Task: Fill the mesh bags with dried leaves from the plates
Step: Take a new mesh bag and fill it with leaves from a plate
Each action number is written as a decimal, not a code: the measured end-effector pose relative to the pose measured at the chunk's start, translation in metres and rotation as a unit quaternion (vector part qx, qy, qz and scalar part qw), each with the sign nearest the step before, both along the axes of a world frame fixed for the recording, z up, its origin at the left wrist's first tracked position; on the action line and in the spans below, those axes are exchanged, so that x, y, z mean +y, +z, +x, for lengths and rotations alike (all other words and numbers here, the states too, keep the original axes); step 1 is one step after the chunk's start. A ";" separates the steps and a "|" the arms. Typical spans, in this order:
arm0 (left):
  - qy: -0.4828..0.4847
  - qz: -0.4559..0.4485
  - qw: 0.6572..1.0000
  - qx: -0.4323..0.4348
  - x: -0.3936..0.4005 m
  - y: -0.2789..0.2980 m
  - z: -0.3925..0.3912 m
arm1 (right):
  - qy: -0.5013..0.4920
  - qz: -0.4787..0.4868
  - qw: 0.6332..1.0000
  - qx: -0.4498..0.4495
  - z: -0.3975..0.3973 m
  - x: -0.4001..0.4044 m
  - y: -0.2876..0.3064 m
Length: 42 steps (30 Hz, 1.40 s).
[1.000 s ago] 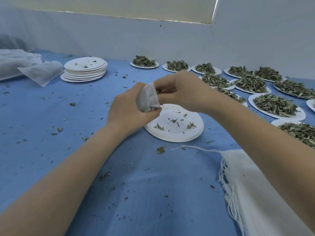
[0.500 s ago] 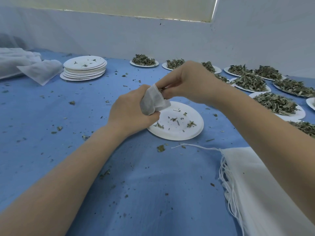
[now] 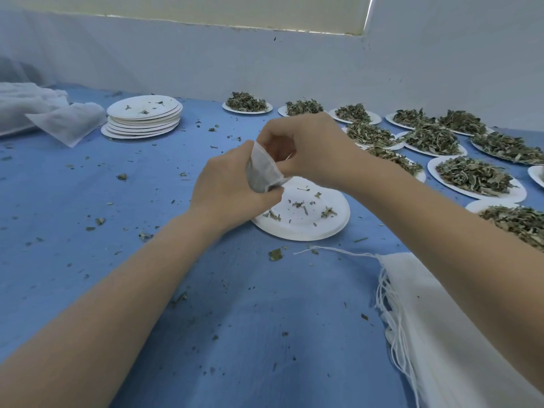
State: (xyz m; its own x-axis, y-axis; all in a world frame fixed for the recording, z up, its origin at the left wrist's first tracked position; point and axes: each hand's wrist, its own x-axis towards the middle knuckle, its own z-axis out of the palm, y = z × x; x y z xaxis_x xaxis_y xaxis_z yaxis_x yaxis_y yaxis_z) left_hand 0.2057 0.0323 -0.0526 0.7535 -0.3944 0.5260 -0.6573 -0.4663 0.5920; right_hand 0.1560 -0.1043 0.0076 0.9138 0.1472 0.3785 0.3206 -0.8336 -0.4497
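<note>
Starting at the near edge of the blue-covered table (image 3: 88, 201): your two bare forearms reached in from the near corners. A pile of white mesh bags (image 3: 459, 334) lay at the near right corner, partly under your right forearm, with loose drawstrings (image 3: 391, 319) trailing off its left side and one string running out across the cloth.

Mid-table, both hands met just above a nearly empty paper plate (image 3: 306, 222) that carried only a few leaf scraps. Your left hand (image 3: 226, 189) gripped one small mesh bag (image 3: 262, 172), fingers curled round its lower part; the bag looked dark inside. Your right hand (image 3: 312, 148) pinched at the bag's upper edge with bent fingers; exactly what the fingertips held, I could not tell. Leaf crumbs (image 3: 275, 254) were scattered across the cloth around the plate.

Along the right edge and toward the far right corner, many plates heaped with dried leaves (image 3: 474, 175) sat close together, some rims overlapping. More heaped plates lined the far edge by the wall. Far left of centre stood a stack of empty plates (image 3: 144, 116), scraps on the top one. At the far left corner lay more white mesh fabric (image 3: 64, 119), one piece just beside the stack.
</note>
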 end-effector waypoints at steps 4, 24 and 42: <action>-0.009 -0.032 0.999 0.001 0.000 0.004 0.000 | 0.020 -0.035 0.993 0.107 -0.001 0.004 0.005; 0.060 0.008 0.998 -0.027 0.022 0.000 0.024 | -0.054 -0.270 0.949 0.157 0.033 -0.007 -0.046; 0.045 0.116 0.991 -0.041 0.013 -0.005 0.016 | -0.049 -0.163 0.974 0.147 -0.022 -0.042 -0.032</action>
State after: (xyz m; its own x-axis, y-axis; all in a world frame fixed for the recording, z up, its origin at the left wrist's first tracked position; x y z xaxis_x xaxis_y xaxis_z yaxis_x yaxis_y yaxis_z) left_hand 0.2214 0.0456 -0.0576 0.7494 -0.4455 0.4898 -0.6485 -0.6428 0.4077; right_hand 0.1336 -0.1464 -0.0239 0.9914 0.1228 0.0451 0.1297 -0.9677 -0.2163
